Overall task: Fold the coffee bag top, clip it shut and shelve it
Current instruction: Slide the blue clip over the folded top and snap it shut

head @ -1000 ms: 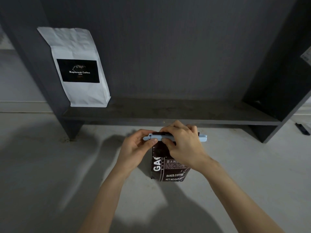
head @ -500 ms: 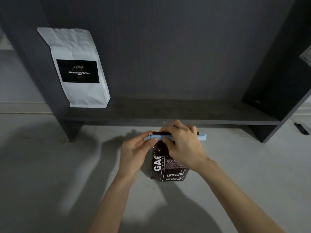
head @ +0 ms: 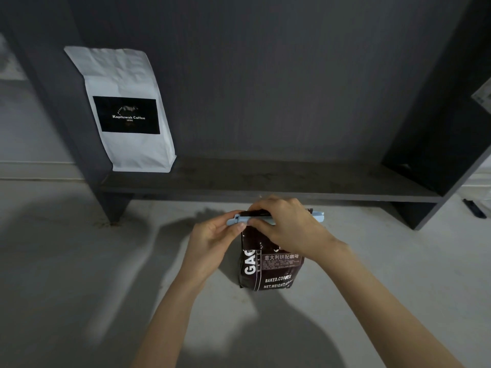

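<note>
On pale floor, dark glossy coffee bag (head: 268, 272) upright, left hand (head: 212, 240) and right hand (head: 287, 227) pinching blue clip (head: 317, 215)

Head view looks forward and down, close above the hands.

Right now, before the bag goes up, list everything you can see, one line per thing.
dark coffee bag: one, dark brown with white print, upright on the pale floor in front of the shelf.
bag clip: one, light blue, lying across the dark bag's folded top.
white coffee bag: one, white with a black label, standing at the shelf's left end.
shelf: one, dark grey, its board otherwise bare.
dark object: one, black, on the floor at far right; too small to identify.
left hand: pinching the clip's left end.
right hand: over the clip and bag top.
</note>
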A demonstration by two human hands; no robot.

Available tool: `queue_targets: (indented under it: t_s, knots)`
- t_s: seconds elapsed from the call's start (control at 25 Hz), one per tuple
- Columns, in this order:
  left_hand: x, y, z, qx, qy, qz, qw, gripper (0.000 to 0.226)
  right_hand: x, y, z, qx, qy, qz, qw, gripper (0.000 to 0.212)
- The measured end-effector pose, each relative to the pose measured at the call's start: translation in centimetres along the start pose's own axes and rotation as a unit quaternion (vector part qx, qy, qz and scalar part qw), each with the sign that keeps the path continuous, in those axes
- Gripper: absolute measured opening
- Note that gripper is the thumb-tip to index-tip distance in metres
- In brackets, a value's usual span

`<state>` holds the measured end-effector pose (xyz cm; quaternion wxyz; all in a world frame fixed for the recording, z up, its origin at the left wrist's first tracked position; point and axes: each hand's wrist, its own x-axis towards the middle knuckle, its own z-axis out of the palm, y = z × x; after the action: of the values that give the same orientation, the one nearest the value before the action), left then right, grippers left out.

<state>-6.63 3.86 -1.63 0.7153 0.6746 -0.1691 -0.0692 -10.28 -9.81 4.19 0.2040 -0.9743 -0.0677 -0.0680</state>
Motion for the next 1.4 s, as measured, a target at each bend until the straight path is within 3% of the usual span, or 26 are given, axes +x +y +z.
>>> queue_targets:
  t_s: [0.88, 1.2, 1.4]
  knots:
    - [-0.5, -0.7, 0.7, 0.025, 0.05, 0.028, 0.998, 0.024, -0.8, -0.2, 1.6, -0.011, 0.076, 0.017, 0.997, 0.026]
    - [-0.6, -0.2, 0.8, -0.011, 0.044, 0.02, 0.999, 0.021, -0.3, 0.4, 1.4, -0.01, 0.067, 0.008, 0.998, 0.027]
    - [-0.7, -0.1, 0.9, -0.018, 0.026, 0.018, 0.999, 0.022, -1.3, 1.7, 0.4, -0.015, 0.092, 0.019, 0.995, 0.047]
